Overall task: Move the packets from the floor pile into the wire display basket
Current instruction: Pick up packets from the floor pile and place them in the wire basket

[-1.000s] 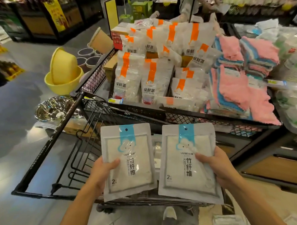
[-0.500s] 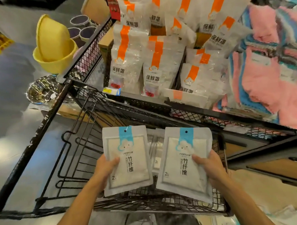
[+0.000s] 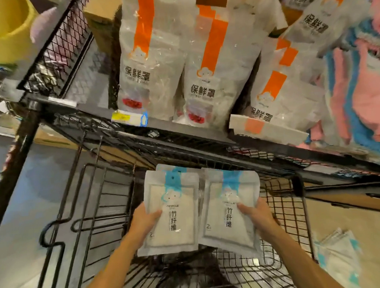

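While both hands carry one each:
Left hand [image 3: 144, 220]: grips left packet [image 3: 172, 212] at its side edge.
Right hand [image 3: 256, 217]: grips right packet [image 3: 230, 209].
Place: over wire display basket [image 3: 281, 218].
Handling: seems light, flat, slippery film; hold edges.

White packets [image 3: 172, 212] with blue top stripes (black lettering), orange-striped white bags [image 3: 150, 58], black wire basket [image 3: 283, 207], pink-and-blue cloths [image 3: 357, 97], yellow bowl [image 3: 3, 32]

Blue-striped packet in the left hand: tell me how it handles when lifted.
The packet probably stays fairly flat: held at one edge by the left hand, it barely sags. Likely light. Its glossy film may be slippery.
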